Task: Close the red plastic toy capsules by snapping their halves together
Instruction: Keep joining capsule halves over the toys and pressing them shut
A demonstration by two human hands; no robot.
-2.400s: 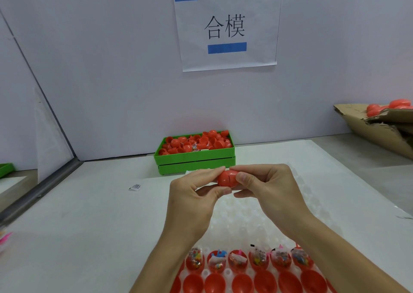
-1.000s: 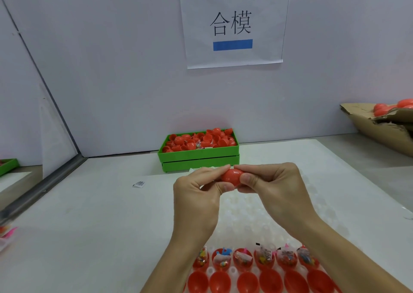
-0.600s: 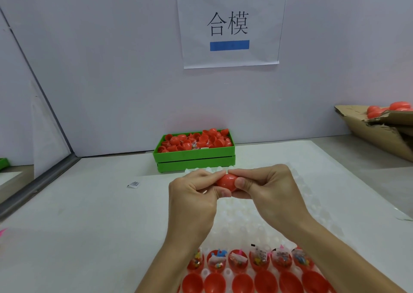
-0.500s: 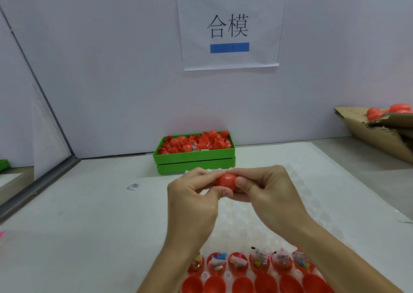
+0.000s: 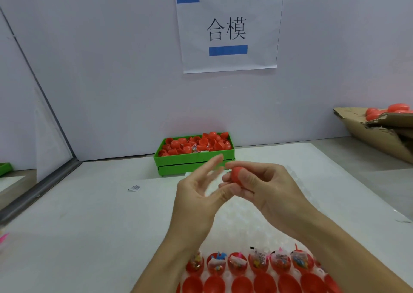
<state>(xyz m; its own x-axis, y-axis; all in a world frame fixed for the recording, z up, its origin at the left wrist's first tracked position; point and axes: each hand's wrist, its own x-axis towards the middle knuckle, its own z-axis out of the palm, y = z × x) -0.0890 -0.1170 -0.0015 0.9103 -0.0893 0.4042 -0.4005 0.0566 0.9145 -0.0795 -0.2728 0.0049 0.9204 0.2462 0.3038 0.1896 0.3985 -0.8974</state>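
My right hand (image 5: 266, 187) holds a closed red capsule (image 5: 237, 174) between thumb and fingertips, above the table's middle. My left hand (image 5: 199, 188) is just left of it with its fingers spread and blurred, holding nothing. Near the bottom edge a clear tray (image 5: 257, 223) carries a row of red capsule halves filled with small toys (image 5: 259, 262) and, below it, a row of empty red halves (image 5: 242, 285).
A green bin (image 5: 194, 164) piled with red capsule halves stands at the back against the wall. A cardboard box (image 5: 380, 131) with red capsules lies at the right. A small white packet (image 5: 134, 188) lies on the table to the left.
Both hands pressed the capsule together before. Now my left hand has let go and opened, drawing off to the left, while my right hand keeps the capsule.
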